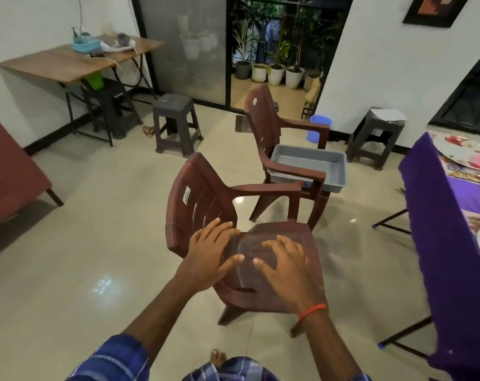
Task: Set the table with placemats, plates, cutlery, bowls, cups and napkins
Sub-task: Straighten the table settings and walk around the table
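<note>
Hands (211, 254) over brown chair (200, 199), glossy tiled floor (95, 215) beneath

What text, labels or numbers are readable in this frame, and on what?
None can be read for sure.
White sticker on the back of the near chair: dark letters, too blurred to read.
Small sticker on the back of the far chair: too small to read.
Dark stool under the wooden desk: faint mark on the seat edge, unreadable.

Tray (315, 160) on the far chair (258, 114), behind the near chair (203, 199); table (439, 215) with plates (458, 149) to their right
</note>
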The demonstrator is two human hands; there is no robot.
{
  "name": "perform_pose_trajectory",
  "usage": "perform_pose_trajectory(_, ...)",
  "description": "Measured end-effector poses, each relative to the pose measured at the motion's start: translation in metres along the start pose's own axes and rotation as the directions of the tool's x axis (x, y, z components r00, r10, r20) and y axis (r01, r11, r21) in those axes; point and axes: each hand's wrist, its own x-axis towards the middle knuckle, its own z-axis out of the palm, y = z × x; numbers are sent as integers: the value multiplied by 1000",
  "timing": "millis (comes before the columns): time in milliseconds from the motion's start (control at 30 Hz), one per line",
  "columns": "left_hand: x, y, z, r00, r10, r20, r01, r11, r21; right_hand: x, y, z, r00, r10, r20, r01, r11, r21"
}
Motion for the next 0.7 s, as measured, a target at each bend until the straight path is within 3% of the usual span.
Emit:
perform_pose_trajectory(333, 55, -97, -41, 997, 18, 69, -18, 1000, 4, 93, -58, 42, 999, 36, 10, -36, 999, -18)
perform_pose_trajectory(700, 114, -191, -59, 951, 224, 212, -221, 975, -38, 135, -121, 83, 960, 245, -139, -247, 969, 2)
